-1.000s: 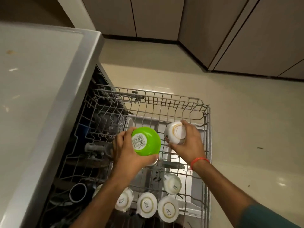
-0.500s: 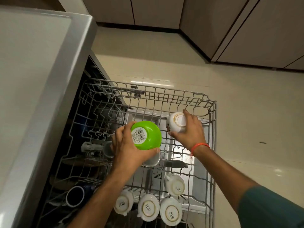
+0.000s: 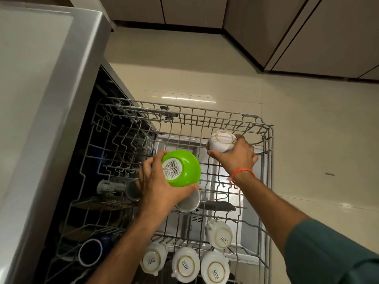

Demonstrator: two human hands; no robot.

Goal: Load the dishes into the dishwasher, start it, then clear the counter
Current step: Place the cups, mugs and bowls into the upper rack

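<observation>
The grey wire upper rack (image 3: 266, 181) of the dishwasher is pulled out below me. My left hand (image 3: 158, 187) grips a green bowl (image 3: 184, 169) upside down over the rack's middle, its barcode sticker facing up. My right hand (image 3: 235, 155) holds a white cup (image 3: 221, 141) bottom-up near the rack's far right corner. Several white cups (image 3: 185, 267) stand upside down along the rack's near edge. A steel cup (image 3: 188, 202) sits partly hidden under my left hand.
The dishwasher's grey top (image 3: 41, 99) fills the left. A dark blue mug (image 3: 90, 252) and dark dishes lie in the rack's left part. Beige floor tiles (image 3: 307, 140) spread to the right, and brown cabinets (image 3: 307, 27) line the far wall.
My right hand has carried the white cup farther toward the rack's far right corner. The green bowl stays over the rack's middle in my left hand.
</observation>
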